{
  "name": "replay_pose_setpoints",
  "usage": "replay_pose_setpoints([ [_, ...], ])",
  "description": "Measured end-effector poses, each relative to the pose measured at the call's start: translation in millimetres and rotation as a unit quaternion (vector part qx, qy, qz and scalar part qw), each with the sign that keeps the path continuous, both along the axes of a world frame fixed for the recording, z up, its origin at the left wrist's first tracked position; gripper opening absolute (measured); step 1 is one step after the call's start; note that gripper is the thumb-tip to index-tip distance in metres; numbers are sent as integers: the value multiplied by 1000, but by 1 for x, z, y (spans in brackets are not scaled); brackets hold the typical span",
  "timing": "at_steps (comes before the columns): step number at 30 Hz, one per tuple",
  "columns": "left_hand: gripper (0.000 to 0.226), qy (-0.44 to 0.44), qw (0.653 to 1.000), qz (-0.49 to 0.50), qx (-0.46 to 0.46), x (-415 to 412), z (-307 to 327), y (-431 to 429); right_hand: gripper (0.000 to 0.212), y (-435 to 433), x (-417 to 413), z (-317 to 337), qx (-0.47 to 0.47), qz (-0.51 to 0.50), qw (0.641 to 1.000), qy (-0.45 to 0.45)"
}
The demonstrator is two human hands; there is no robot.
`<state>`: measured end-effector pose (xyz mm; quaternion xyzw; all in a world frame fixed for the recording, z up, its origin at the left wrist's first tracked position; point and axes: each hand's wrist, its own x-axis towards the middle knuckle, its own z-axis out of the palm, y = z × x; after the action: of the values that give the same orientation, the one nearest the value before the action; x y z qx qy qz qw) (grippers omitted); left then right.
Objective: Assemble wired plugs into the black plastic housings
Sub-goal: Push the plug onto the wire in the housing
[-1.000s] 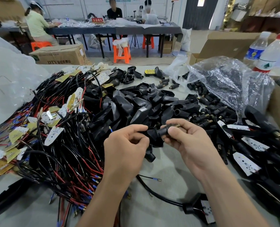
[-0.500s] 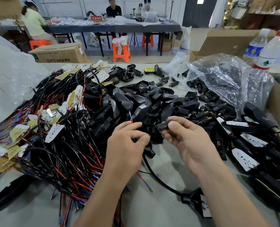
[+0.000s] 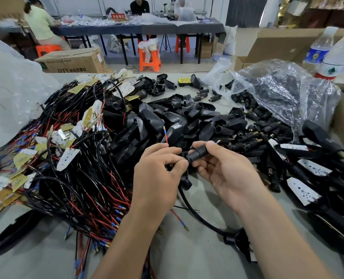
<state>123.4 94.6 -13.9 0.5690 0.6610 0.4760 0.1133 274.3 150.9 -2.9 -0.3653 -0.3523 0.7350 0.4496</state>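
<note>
Both hands are working above the table (image 3: 197, 258), just in front of the heap of empty housings (image 3: 153, 121).

- My right hand (image 3: 229, 176) is gripping a black barrel plug (image 3: 197, 155), thumb under it and fingers curled over it. A blue-tipped lead (image 3: 217, 141) is poking out past my forefinger.
- My left hand (image 3: 157, 178) is closed in a pinch right at the plug's near end. The red lead (image 3: 166, 137) is standing up from behind those fingers. I cannot tell exactly what the fingertips are bearing on.
- A black housing (image 3: 185, 183) is hanging just under the pinch, mostly hidden, with its cable (image 3: 203, 220) trailing down across the table.

Step, as I read it: I am feeding the leads and seating the plug into the housing's mouth. It is not seated yet.

Next move calls for:
- lining the plug's axis up with the opening;
- keeping the two leads from folding back;
- pushing straight, with the left hand bracing the housing.

Off to the left the harness tangle (image 3: 82, 174) is lying close by, so snagging is a risk.
</note>
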Motion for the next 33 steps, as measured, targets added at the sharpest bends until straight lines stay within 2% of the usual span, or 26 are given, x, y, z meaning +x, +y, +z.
replay_pose_setpoints([
  [5,25,-49,999,1,18,-3,2,-1,32,-1,2,3,-3,-6,1000,30],
  [10,20,-39,999,15,-11,-4,3,0,28,0,2,3,-16,-63,995,70],
  [13,26,-14,1000,17,12,0,3,-2,29,-2,-1,2,7,-48,998,33],
  [16,19,37,999,7,29,3,0,-3,31,-4,-4,2,28,-20,999,-20],
  [18,15,27,999,4,30,4,-1,-5,30,-4,-4,3,22,-29,999,-22],
  [21,24,-83,996,23,24,1,6,-4,30,-3,0,4,9,-35,999,5],
  [23,24,-191,981,39,15,-2,11,-3,31,-5,0,4,15,-10,1000,0],
  [25,21,-335,942,19,-14,-3,12,0,32,-7,-1,4,22,21,999,-31],
  [27,19,-434,900,-11,-36,-2,15,-1,32,-9,-3,4,32,37,996,-76],
  [30,28,-496,867,-36,-14,-6,19,-1,29,-8,-5,3,39,0,992,-118],
  [33,44,-529,844,-92,-10,-12,19,-3,26,-3,-7,1,5,-68,993,-94],
])
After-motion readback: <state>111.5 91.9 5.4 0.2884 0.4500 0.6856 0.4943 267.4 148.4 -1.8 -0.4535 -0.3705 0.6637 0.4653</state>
